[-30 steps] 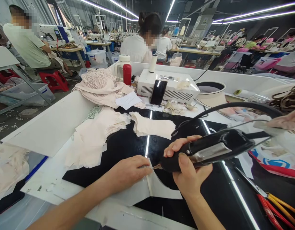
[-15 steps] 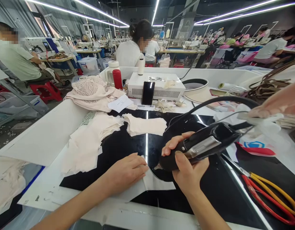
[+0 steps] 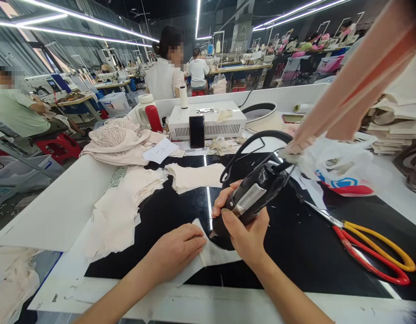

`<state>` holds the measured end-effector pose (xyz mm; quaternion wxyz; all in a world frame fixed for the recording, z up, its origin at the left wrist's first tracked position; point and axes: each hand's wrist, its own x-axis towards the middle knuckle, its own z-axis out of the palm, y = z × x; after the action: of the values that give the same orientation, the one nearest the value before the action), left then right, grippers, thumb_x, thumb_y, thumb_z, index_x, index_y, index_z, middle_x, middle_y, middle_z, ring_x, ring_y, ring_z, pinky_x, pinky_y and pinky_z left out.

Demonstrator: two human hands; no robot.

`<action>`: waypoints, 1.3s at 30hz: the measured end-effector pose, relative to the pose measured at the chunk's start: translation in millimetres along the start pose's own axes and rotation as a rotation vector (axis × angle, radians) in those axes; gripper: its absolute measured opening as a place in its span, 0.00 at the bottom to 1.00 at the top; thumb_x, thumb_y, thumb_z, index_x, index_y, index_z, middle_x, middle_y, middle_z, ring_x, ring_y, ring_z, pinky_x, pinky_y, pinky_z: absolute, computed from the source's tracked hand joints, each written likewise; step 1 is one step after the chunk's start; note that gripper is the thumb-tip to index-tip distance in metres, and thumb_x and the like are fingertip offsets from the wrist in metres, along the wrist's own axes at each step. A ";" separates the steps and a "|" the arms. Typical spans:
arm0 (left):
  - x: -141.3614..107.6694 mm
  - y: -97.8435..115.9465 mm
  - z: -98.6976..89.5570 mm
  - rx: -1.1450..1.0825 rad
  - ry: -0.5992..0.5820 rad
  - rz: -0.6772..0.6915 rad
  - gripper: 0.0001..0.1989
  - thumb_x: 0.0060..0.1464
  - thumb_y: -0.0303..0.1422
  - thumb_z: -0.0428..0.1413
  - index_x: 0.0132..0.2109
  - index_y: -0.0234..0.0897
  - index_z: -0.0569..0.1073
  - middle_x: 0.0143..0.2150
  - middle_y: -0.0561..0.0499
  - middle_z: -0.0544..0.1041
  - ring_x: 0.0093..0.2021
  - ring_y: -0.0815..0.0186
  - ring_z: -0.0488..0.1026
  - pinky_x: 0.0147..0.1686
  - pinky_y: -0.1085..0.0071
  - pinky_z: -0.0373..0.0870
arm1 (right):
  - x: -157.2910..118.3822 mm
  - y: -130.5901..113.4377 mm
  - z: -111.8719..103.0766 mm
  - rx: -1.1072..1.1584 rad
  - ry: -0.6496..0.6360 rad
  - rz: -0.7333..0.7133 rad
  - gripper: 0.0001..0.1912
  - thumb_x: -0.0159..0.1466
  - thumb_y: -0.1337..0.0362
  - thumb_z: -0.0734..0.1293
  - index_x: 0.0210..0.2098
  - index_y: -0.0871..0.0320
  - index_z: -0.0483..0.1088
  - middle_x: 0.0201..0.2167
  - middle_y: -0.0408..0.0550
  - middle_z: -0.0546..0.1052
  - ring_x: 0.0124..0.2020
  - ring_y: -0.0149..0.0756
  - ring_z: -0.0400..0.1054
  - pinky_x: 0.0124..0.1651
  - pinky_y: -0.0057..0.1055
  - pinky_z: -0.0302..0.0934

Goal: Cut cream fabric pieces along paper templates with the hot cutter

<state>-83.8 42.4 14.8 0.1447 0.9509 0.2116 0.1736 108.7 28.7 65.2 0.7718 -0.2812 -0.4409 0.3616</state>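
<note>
My right hand is wrapped round a black handheld electric tool with a silver metal strip on its body. A cable runs from the tool's rear, and its lower tip is close to the white fabric piece. My left hand presses on this fabric with bent fingers held together; the thumb is hidden. One corner of the fabric stands up beyond the fingertips. A pinkish cloth strip reaches from the upper right down to the tool's rear end.
Stacked pale fabric pieces lie left, another stack ahead. Scissors with red and yellow handles rest right, near a plastic bag. A phone leans on a white vented box. Several people sit at sewing machines beyond.
The view has turned to the right. My right hand has brought the tool closer to my left hand and tilted it more upright. The fabric corner by my left fingers is raised more.
</note>
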 end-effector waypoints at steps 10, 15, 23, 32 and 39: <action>-3.2 1.9 0.2 -0.022 0.004 -0.012 0.12 0.73 0.28 0.50 0.57 0.37 0.74 0.55 0.44 0.75 0.55 0.61 0.74 0.55 0.66 0.78 | -1.9 3.2 5.5 -0.021 0.013 0.002 0.16 0.58 0.72 0.73 0.42 0.51 0.69 0.31 0.38 0.77 0.25 0.29 0.72 0.30 0.28 0.70; -4.3 3.1 -1.3 -0.011 -0.031 -0.041 0.13 0.73 0.27 0.50 0.58 0.39 0.73 0.57 0.44 0.74 0.55 0.61 0.74 0.53 0.66 0.78 | -3.0 1.8 5.4 -0.078 0.030 0.014 0.15 0.60 0.72 0.72 0.42 0.51 0.68 0.30 0.38 0.76 0.25 0.30 0.71 0.31 0.29 0.70; -7.7 1.1 1.4 0.040 0.003 -0.008 0.12 0.73 0.26 0.49 0.57 0.40 0.73 0.57 0.44 0.73 0.54 0.61 0.74 0.52 0.66 0.78 | -4.1 -7.3 -2.3 -0.023 0.016 -0.017 0.19 0.60 0.74 0.72 0.47 0.51 0.68 0.32 0.38 0.76 0.27 0.30 0.71 0.30 0.29 0.69; -6.0 3.4 -1.0 0.083 0.031 0.025 0.13 0.73 0.27 0.48 0.56 0.40 0.74 0.56 0.44 0.74 0.54 0.62 0.74 0.54 0.66 0.78 | -11.8 -20.5 -11.7 -0.022 0.035 0.016 0.18 0.61 0.68 0.76 0.47 0.52 0.69 0.31 0.39 0.76 0.27 0.31 0.71 0.30 0.30 0.70; -6.3 4.2 -2.0 0.075 0.007 0.001 0.14 0.72 0.24 0.48 0.57 0.41 0.73 0.58 0.44 0.73 0.55 0.62 0.75 0.55 0.66 0.77 | -16.7 -26.5 -14.0 0.022 0.037 0.008 0.16 0.63 0.62 0.77 0.47 0.51 0.71 0.31 0.39 0.76 0.27 0.29 0.71 0.31 0.29 0.71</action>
<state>-88.4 36.3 16.4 0.1080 0.9552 0.2179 0.1688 123.4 -1.7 70.8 0.7814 -0.2811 -0.4216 0.3643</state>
